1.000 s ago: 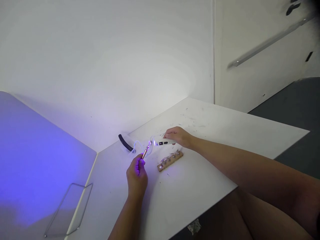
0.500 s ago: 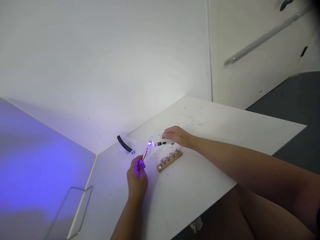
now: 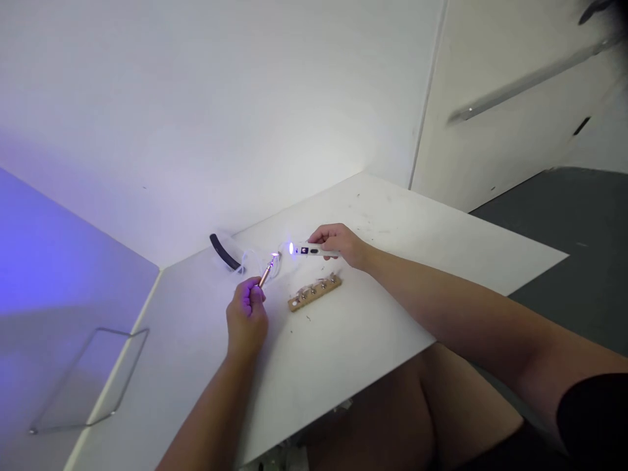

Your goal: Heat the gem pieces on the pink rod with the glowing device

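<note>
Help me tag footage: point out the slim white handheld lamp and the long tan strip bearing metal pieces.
White handheld lamp [image 3: 314,251], head view: dark oval button.
Tan strip [image 3: 318,294], head view: bare surface midway along.

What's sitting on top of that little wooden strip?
On the wooden strip sit small metal pieces in a row, with pale bits too small to make out. Its underside and the table beneath are hidden.

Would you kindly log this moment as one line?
left grip: copper-coloured stick | right grip: white lamp, lit violet | table: wooden strip lying below lamp in view
</note>
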`<state>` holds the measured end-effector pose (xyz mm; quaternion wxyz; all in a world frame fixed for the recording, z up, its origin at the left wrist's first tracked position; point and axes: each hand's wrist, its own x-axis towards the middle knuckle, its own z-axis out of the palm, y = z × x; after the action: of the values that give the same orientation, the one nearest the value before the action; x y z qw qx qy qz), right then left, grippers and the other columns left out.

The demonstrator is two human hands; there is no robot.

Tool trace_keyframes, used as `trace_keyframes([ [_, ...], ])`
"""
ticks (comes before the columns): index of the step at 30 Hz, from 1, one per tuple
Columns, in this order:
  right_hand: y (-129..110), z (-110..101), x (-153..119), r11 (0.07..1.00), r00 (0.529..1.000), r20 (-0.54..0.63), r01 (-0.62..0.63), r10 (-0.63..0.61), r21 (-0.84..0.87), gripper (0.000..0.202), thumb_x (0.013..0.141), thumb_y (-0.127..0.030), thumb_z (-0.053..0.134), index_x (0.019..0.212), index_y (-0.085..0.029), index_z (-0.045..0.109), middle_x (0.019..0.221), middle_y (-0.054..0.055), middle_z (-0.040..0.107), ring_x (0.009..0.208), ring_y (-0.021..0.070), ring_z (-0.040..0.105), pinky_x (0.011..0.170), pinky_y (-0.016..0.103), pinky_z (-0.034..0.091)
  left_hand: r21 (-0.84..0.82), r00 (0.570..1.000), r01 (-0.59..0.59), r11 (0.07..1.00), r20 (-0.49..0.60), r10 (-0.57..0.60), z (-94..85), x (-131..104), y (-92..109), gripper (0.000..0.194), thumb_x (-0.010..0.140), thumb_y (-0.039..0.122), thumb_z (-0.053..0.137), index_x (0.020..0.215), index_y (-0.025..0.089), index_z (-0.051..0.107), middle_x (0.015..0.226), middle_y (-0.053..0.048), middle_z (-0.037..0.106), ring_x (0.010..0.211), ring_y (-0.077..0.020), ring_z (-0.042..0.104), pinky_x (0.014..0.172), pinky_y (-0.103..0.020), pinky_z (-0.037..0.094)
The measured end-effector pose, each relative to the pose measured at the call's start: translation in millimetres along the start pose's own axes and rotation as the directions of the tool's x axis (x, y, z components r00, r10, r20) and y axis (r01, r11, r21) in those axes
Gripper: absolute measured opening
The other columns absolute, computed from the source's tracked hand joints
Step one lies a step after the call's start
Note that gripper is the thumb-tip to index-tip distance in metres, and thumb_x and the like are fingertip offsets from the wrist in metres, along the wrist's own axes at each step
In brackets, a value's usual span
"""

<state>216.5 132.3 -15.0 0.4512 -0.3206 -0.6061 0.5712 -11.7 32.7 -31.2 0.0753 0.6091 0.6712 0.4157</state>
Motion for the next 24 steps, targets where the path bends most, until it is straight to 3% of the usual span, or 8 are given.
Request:
trace_keyframes([
  [6,7,-3,4,0.999,0.999,-0.016,-0.03,0.03,0.016,0.028,0.048,-0.01,0.053,0.074,-0.016,0.059,0.057,-0.002,0.056,0.048,0.01,0.047,0.042,0.022,0.027,-0.059,0.987,0.147,0.987,0.078,-0.142,0.8,1,-1,0.027,0.085,0.034,0.04,0.1,0.02,0.057,0.071,0.002,0.057,0.06,-0.0122,0.05,0.055,-0.022,0.039],
  [13,19,1,13,0.997,0.995,-0.069,-0.076,0.075,-0.008,0.025,0.049,-0.018,0.048,0.074,-0.019,0.048,0.064,-0.002,0.058,0.048,0.0104,0.047,0.043,0.023,0.029,-0.056,0.968,0.249,0.967,0.041,-0.247,2.3,0,-3,0.028,0.083,0.035,0.04,0.099,0.022,0.06,0.073,0.002,0.059,0.058,-0.0123,0.049,0.052,-0.023,0.036],
  [18,27,-2,28,0.996,0.991,-0.093,-0.091,0.093,0.026,0.028,0.048,-0.017,0.049,0.076,-0.02,0.046,0.066,-0.002,0.06,0.046,0.0094,0.044,0.042,0.023,0.028,-0.09,0.962,0.273,0.958,0.048,-0.27,3.9,4,-2,0.026,0.085,0.035,0.039,0.096,0.022,0.058,0.072,0.001,0.059,0.063,-0.0142,0.051,0.057,-0.024,0.038],
  [24,28,-11,48,0.993,0.993,-0.02,-0.113,0.113,-0.019,0.028,0.045,-0.009,0.051,0.071,-0.019,0.048,0.06,-0.003,0.058,0.045,0.0095,0.041,0.04,0.022,0.023,-0.081,0.966,0.256,0.963,0.058,-0.252,5.4,5,-5,0.025,0.087,0.037,0.037,0.095,0.022,0.055,0.068,0.001,0.057,0.063,-0.0159,0.051,0.059,-0.026,0.038],
])
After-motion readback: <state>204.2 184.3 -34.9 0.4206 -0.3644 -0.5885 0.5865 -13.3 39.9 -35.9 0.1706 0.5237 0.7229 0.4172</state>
